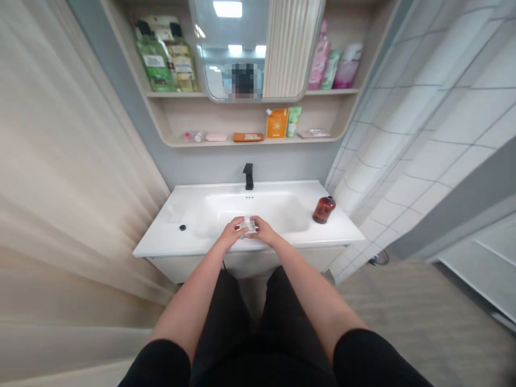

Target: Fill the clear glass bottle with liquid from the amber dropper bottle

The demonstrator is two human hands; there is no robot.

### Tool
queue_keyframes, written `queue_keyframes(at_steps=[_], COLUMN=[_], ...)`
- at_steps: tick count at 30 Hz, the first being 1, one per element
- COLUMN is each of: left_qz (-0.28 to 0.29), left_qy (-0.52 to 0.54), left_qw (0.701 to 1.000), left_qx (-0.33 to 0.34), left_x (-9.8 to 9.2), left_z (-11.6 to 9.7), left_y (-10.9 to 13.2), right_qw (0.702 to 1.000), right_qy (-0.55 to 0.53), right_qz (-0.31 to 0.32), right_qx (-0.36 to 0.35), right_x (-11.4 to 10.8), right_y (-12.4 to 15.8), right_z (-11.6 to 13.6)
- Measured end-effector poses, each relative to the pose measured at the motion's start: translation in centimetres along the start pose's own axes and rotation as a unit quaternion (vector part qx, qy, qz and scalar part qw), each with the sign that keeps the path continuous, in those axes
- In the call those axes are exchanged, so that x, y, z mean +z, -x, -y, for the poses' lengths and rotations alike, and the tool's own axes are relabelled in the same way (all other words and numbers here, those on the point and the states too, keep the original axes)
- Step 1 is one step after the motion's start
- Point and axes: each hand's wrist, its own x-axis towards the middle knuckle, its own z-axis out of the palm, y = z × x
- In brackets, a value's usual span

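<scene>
Clear plastic object [246, 224]: glossy. White ceramic basin counter [169, 242]: smooth, glossy. Black metal faucet [249, 176]: matt. Brown glass bottle [324, 209]: smooth, glossy.

Bathroom, domestic: white washbasin [250, 207] with matte black mixer tap [248, 176], wall-tiled shower side [423, 161], mirror cabinet [234, 51], shelves [250, 115] stocked with toiletries [156, 56].

Small item [246, 226] between left hand [231, 233] and right hand [264, 231], over sink basin [258, 212]; faucet [248, 176] behind, bottle [324, 209] right on countertop [157, 242].
</scene>
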Motion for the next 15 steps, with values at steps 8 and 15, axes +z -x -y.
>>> queue_keyframes(at_steps=[8, 15], left_qz=[-0.026, -0.092], left_qy=[0.035, 0.031], left_qw=[0.998, 0.995], left_qx=[0.036, 0.005], left_x=[0.3, 1.0], left_z=[0.1, -0.9], left_y=[0.0, -0.2], right_qw=[0.999, 0.999], right_qy=[-0.005, 0.018], right_qz=[0.007, 0.009], right_qx=[-0.035, -0.034], right_x=[0.0, 0.3], right_y=[-0.2, -0.5], right_z=[-0.6, -1.2])
